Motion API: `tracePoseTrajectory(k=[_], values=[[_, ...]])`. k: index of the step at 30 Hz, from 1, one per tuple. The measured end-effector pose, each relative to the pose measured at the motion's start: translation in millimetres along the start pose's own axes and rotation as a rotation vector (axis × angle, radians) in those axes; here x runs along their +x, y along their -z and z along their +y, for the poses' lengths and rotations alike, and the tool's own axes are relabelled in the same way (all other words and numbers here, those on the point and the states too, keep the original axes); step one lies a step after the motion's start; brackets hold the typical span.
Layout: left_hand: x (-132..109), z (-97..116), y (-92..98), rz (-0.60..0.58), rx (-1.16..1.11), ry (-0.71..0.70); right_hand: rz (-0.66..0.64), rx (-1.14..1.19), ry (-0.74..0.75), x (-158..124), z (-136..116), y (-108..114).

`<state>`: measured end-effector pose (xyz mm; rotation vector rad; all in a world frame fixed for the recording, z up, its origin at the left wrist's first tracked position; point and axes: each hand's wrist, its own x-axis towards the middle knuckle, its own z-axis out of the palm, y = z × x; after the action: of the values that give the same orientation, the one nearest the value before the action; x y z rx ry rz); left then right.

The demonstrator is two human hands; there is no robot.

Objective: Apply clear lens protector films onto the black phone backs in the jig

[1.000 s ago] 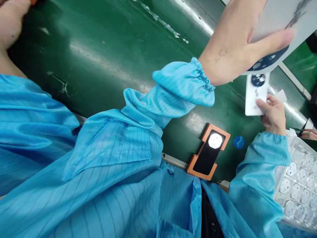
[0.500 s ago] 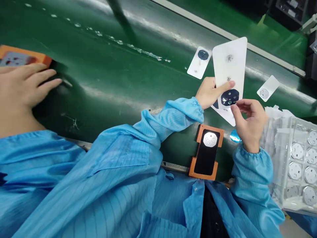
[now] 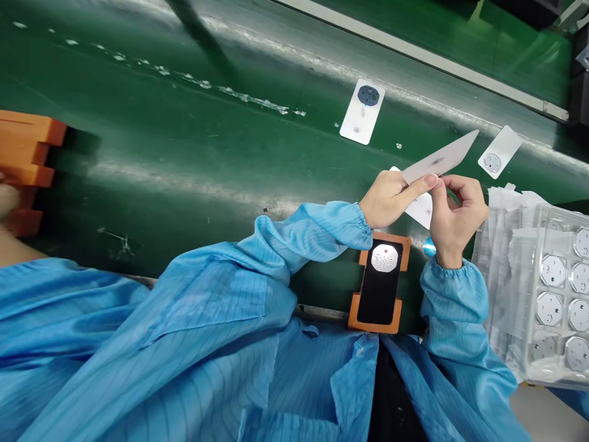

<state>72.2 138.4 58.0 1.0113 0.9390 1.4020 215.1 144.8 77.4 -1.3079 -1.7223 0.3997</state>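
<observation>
My left hand point(image 3: 385, 195) grips a white phone back panel point(image 3: 444, 158), thumb on its upper face. The panel is tilted so that it shows nearly edge-on, and its dark camera area is hidden. My right hand point(image 3: 460, 209) has thumb and index finger pinched at the panel's near edge; what lies between those fingertips is hidden. Partly covered by my hands is a second white panel point(image 3: 421, 210); I cannot tell whether it is held or lies on the bench. Closer to my body, a black phone-shaped plate point(image 3: 378, 298) with a silver disc point(image 3: 384, 258) sits in an orange fixture point(image 3: 361, 324).
On the green bench point(image 3: 207, 141) lie a white card with a dark camera plate point(image 3: 362, 112) and one with a silver disc point(image 3: 499, 152). Rightward stands a clear tray point(image 3: 531, 301) of silver discs beside papers. A co-worker's hand point(image 3: 8, 199) touches an orange fixture point(image 3: 32, 144) at far left.
My left hand has tipped the panel from facing me to nearly flat. My right hand stays pinched at its edge. The co-worker's hand has moved down and left, and more orange fixture shows.
</observation>
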Motion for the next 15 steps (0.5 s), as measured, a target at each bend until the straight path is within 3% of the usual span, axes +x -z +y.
tracePoseTrajectory(k=[7,15], values=[[-3.3,1.2,2.1,-0.078,0.237,-0.156,0.047,0.038,0.106,0.5,9.6,-3.5],[-5.3,0.5,1.9,-0.098,0.283,-0.185,0.063,0.087,0.098,1.2,8.7,-2.9]])
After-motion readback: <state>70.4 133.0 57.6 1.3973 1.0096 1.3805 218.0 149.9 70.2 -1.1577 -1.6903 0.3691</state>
